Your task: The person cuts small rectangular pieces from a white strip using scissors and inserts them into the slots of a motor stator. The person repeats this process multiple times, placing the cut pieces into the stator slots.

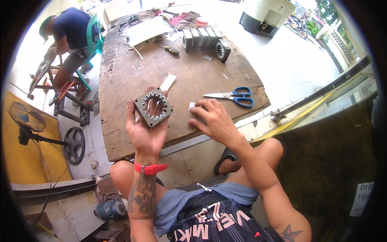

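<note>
My left hand (148, 129) is closed round a square, dark metal motor stator core (141, 112), its round bore tilted up towards me. White slot liners line the teeth of the bore. Over the table's near edge, my right hand (213, 121) holds a small piece of white insulation paper (192, 105) at its fingertips; the thumb stands a little apart. Beyond the left hand lies a strip of white paper (168, 82). Blue-handled scissors (231, 96) rest on the wooden table (121, 88), to the right of and beyond my right hand.
Farther back stand a row of stator cores (201, 39) and a single tipped core (222, 50). A yellow-black screwdriver (171, 50), white sheets (146, 30) and paper scraps lie about. At left, a person (72, 30) sits on a green chair (95, 36) beyond a fan (27, 117).
</note>
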{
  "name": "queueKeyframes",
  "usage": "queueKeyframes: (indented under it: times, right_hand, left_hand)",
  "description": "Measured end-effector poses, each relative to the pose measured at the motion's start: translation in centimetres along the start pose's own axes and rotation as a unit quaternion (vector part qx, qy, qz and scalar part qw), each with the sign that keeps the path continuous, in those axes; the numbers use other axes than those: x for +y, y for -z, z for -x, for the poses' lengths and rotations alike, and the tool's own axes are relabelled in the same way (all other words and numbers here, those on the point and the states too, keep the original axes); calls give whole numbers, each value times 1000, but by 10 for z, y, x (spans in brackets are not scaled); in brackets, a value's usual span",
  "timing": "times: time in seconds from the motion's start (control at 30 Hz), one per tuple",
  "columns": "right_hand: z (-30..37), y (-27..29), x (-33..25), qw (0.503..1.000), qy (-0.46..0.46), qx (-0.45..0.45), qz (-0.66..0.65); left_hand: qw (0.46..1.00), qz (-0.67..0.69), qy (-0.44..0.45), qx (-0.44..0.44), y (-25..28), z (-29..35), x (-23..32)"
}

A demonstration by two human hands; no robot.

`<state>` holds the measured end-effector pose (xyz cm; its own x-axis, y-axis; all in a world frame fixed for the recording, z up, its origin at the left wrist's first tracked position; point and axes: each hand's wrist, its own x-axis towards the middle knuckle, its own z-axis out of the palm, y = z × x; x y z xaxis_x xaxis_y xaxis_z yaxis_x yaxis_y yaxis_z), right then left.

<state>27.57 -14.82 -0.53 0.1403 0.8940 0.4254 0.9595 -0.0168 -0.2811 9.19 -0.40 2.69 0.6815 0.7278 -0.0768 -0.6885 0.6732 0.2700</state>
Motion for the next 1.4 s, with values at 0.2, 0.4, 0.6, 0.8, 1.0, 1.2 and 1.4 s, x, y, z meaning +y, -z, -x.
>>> queueKeyframes:
  times: [0.2, 0.4, 0.6, 0.8, 1.0, 1.2, 1.4]
  right_hand:
    - [12, 12, -18, 989, 136, -49, -5]
    - [0, 18, -31, 968, -64, 55, -238]
    - [-21, 15, -35, 944, -2, 103, -314]
    - [-26, 11, -35, 969, 36, 167, -181]
    - [-25, 3, -38, 970, 43, 152, -187]
    - [-21, 10, -38, 984, 55, 98, -137]
    - [-22, 12, -37, 981, 60, 112, -149]
  left_hand:
    - [999, -39, -4, -10, -5, 2, 1]
    - [994, -105, -38, -12, -2, 4, -12]
    - [985, -157, -57, -33, -2, 9, -27]
    - [983, -166, -57, -45, -6, 14, -30]
    - [979, -182, -75, -49, -10, 17, -32]
    - [967, -238, -85, -44, -6, 15, -29]
    - [973, -213, -89, -31, -7, 15, -32]
